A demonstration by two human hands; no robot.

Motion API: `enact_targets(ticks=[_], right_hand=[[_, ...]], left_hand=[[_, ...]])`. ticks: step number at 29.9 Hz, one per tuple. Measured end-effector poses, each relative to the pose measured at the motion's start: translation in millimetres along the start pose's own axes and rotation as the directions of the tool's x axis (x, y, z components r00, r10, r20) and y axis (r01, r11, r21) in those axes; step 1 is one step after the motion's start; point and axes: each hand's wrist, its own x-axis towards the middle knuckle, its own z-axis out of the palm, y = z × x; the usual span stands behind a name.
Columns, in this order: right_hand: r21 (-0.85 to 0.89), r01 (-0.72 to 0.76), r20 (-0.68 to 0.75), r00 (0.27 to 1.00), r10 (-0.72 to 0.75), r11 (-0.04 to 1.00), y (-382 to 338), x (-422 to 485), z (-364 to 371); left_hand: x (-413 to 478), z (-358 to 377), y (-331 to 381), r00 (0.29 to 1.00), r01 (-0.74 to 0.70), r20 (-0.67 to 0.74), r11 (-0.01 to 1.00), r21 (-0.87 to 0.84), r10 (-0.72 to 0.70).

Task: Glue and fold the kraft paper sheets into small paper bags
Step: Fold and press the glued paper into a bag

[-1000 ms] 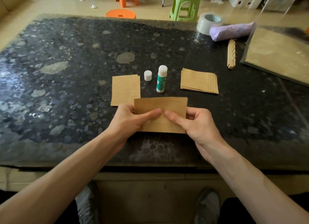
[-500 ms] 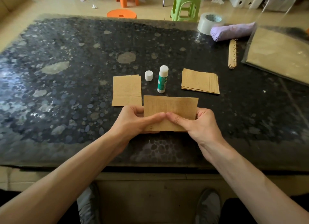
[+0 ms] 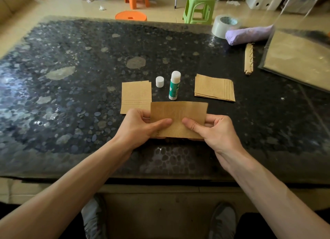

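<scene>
Dark pebble-pattern tabletop (image 3: 71,96) fills most of the view, floor beyond it. Far right on the tabletop: a big clear-wrapped pack of kraft paper (image 3: 300,60), partly cut off by the frame edge. Behind the tabletop a green stool (image 3: 199,6) and two orange stools (image 3: 131,16), one close to the far edge, one further back.

Both hands hold one kraft paper sheet (image 3: 178,114) near the front edge of the tabletop, long side across, raised a little or resting, cannot tell. Left hand (image 3: 141,128) pinches its left end, thumb on top pointing inward, fingers behind. Right hand (image 3: 214,130) pinches the right end the same way, thumb on top. Thumb tips near each other, not touching.

Just behind the left hand, a stack of folded kraft pieces (image 3: 135,94) lies flat, its near edge partly covered by the held sheet. Right of centre, a second stack of kraft sheets (image 3: 214,87), slightly fanned. Back right: a lilac wrapped bundle (image 3: 250,34) touching a tape roll (image 3: 223,25); a thin brown strip with loops (image 3: 248,59) lies just in front of the bundle.

Between the two stacks, a glue stick (image 3: 174,86) stands upright, uncapped, green and white. Its white cap (image 3: 159,81) stands just to its left, apart.
</scene>
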Motion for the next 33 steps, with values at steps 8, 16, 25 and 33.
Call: enact_targets(ticks=[8,16,25,33], right_hand=[[0.052,-0.008,-0.021,1.000,0.009,0.999,-4,4,-10],[0.056,-0.023,-0.076,0.997,0.028,0.998,-4,9,-13],[0.142,-0.045,0.023,0.999,0.042,0.989,0,3,-3],[0.040,0.008,0.004,1.000,-0.008,0.999,7,-6,9]], left_hand=[[6,-7,-3,0.999,0.009,0.044,0.999,-0.035,-0.008],[3,-7,0,1.000,-0.030,0.000,0.988,-0.150,0.030],[2,-4,-2,0.999,-0.041,-0.013,0.986,-0.161,0.039],[-5,8,-4,0.992,0.072,0.111,0.990,-0.124,-0.059]])
